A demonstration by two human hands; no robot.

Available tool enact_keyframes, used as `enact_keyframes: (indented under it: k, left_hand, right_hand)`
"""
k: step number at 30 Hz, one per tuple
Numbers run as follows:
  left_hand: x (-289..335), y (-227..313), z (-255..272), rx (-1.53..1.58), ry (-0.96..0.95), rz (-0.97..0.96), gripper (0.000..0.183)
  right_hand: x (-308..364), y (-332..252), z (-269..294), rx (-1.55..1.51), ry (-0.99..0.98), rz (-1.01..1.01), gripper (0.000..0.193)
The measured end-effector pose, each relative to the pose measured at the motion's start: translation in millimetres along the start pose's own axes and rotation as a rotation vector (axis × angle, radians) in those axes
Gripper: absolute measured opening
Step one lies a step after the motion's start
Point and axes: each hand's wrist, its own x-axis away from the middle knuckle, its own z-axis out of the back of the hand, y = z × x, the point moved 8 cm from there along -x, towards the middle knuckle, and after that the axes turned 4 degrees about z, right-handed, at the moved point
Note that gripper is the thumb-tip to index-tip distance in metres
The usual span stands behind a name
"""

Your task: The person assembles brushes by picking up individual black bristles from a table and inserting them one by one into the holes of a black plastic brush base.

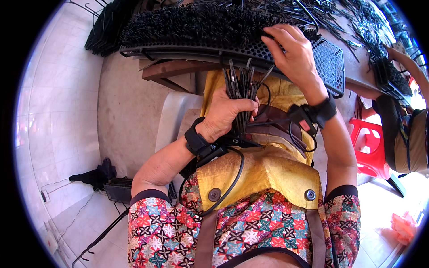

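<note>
My left hand (230, 109) is wrapped round a bundle of thin black strips (241, 82), held upright above my lap with the ends sticking out over the fist. A long black perforated rack (328, 62) lies at the table's near edge, densely filled with short black upright pieces (187, 27). At the right end of that filled stretch is my right hand (292, 51), thumb and fingertips pinched together by the rack's holes. Whatever sits between those fingertips is too small to make out.
Loose black strips (333, 31) lie scattered over the table beyond the rack. On the right another person's arm (409, 62) reaches to a similar filled rack (393, 78), near a red plastic chair (368, 145). More filled racks (107, 31) hang at the upper left wall.
</note>
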Motion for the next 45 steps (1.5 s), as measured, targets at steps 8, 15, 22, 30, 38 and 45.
enact_keyframes:
  k: [8,15,22,30,38,45]
  left_hand:
    - [4.4,3.5,-18.3,0.002,-0.167,-0.031,0.025]
    - [1.9,-0.1,-16.3,0.006,-0.144,0.065,0.038]
    - [2.7,7.3,-19.8,-0.075,-0.131,0.054,0.043]
    - [0.8,19.1,-13.1,0.143,-0.005,-0.076,0.022]
    - [-0.4,11.1,-0.7,0.190,0.042,-0.064,0.025]
    - [3.2,13.8,-7.3,-0.034,0.005,-0.092,0.028]
  right_hand:
    - [55.1,-3.1,-22.6,-0.767,-0.465,-0.781,0.012]
    - [81.5,1.5,-4.0,-0.624,-0.385,-0.884,0.006]
    - [96.1,9.1,22.7,-0.697,-0.116,-0.925,0.002]
    - [57.1,-44.3,76.0,0.072,0.229,-0.146,0.015]
    - [73.8,-104.5,10.4,-0.211,-0.253,0.270,0.023]
    - [87.5,-19.3,7.9,-0.770,0.145,-0.875,0.019]
